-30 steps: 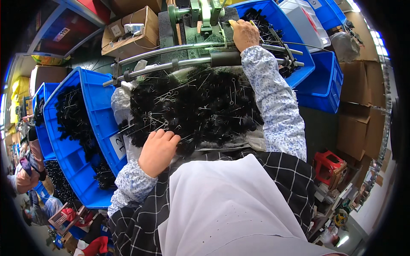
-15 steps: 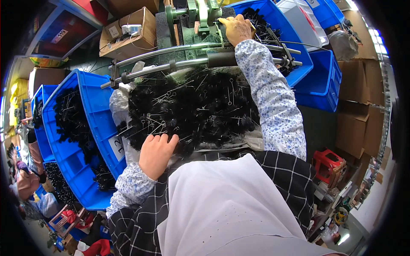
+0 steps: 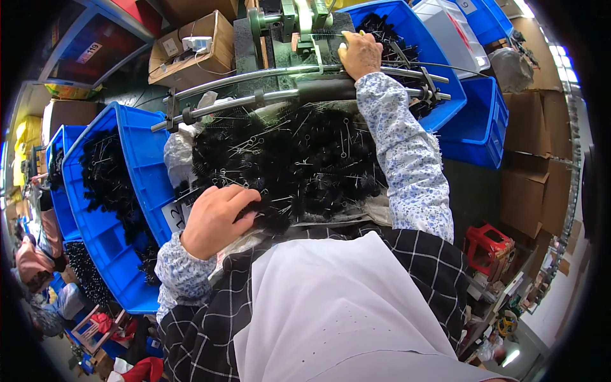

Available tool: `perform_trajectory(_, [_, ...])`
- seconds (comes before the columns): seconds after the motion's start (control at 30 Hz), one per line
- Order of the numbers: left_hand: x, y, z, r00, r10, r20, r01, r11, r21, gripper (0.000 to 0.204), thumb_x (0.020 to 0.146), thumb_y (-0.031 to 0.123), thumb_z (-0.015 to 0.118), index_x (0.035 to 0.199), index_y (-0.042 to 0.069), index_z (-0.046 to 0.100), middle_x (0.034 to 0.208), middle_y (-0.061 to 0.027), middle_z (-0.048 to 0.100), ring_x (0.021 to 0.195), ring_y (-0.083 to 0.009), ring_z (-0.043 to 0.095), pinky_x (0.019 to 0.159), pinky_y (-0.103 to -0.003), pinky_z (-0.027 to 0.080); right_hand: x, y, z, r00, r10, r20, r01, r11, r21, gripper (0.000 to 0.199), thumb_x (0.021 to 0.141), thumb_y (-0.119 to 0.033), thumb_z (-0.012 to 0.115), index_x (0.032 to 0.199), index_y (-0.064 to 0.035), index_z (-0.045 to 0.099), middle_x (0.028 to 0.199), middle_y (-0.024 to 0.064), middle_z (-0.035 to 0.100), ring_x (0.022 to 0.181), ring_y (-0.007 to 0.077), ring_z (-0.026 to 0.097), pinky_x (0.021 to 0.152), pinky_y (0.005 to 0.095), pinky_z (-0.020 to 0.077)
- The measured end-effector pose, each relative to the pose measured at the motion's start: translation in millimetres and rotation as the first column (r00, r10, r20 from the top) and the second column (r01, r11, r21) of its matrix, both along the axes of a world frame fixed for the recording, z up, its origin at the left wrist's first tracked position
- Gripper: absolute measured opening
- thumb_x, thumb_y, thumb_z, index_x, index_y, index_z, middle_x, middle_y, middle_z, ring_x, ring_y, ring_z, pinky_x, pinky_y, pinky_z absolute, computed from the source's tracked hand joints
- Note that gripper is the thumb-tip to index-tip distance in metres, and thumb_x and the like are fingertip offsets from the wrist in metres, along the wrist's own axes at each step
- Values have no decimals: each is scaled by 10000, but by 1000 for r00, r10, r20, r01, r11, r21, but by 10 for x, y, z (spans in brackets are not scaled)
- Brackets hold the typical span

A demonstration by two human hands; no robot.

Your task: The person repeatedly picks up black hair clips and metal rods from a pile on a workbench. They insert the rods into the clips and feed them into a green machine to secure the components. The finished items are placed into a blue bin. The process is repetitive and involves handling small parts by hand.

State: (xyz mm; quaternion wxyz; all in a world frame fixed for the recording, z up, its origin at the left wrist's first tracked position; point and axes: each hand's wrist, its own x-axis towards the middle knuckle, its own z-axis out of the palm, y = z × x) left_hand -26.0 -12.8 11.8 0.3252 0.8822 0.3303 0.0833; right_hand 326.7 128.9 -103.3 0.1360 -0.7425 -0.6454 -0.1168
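Observation:
At the green machine (image 3: 304, 41) beyond the steel rails, my right hand (image 3: 360, 54) is closed, its fingertips at the end of a thin black-bristled wire brush (image 3: 327, 33). The grip itself is partly hidden by the hand's back. My left hand (image 3: 219, 216) rests over the near left edge of a heap of black wire brushes (image 3: 286, 159), fingers bent. Its thumb and forefinger stand apart, with dark bristles showing between them. Many brushes in the heap have looped wire ends.
Two steel rails (image 3: 254, 99) cross between the heap and the machine. Blue bins (image 3: 143, 143) of black brushes stand left; another blue bin (image 3: 439, 95) is at the far right. A cardboard box (image 3: 191, 54) with a white device sits far left. A red stool (image 3: 487, 251) stands right.
My right hand has shifted slightly right and nearer, and a bristled brush now shows at the machine. My left hand has moved left and up, turning its fingers rightward over the heap.

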Motion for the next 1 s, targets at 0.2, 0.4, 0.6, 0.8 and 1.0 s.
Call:
perform_trajectory(0.2, [145,20,64,994,-108,18,108,994,-18,253,638,109,675,865,75,570,899,-75,560,746,-240,547,668,-322,420,-562,165,8,999,27,26,-27,1000,13,195,756,-230,545,887,-107,623,831,48,639,895,264,548,746,439,387])
perform_trajectory(0.4, [220,79,143,992,-52,116,45,997,64,244,623,79,695,836,69,577,805,-72,577,722,-220,537,643,-317,424,-414,96,78,999,22,33,-22,1000,17,248,748,-253,573,956,-137,638,841,37,639,886,229,550,731,418,382])
perform_trajectory(0.6, [26,59,214,938,283,203,-259,956,-138,251,715,-1,657,950,23,570,883,-81,581,821,-157,555,676,-258,454,252,19,8,995,2,104,-3,1000,8,218,759,-283,582,913,-154,667,893,43,654,914,236,572,762,420,414])
perform_trajectory(0.8, [98,193,209,855,296,425,-278,955,-106,242,739,-49,630,965,19,581,1024,-127,600,914,-233,599,777,-288,469,794,237,-5,997,9,78,1,991,-131,260,845,-365,484,1022,-265,644,946,71,651,857,311,608,747,452,474])
perform_trajectory(1.0, [64,187,104,849,332,412,-298,943,-147,232,739,-36,636,956,27,586,1045,-124,606,938,-239,608,768,-289,485,1130,-39,598,955,-238,176,250,967,-50,284,869,-370,478,1071,-219,611,1003,96,629,940,312,587,783,414,464])
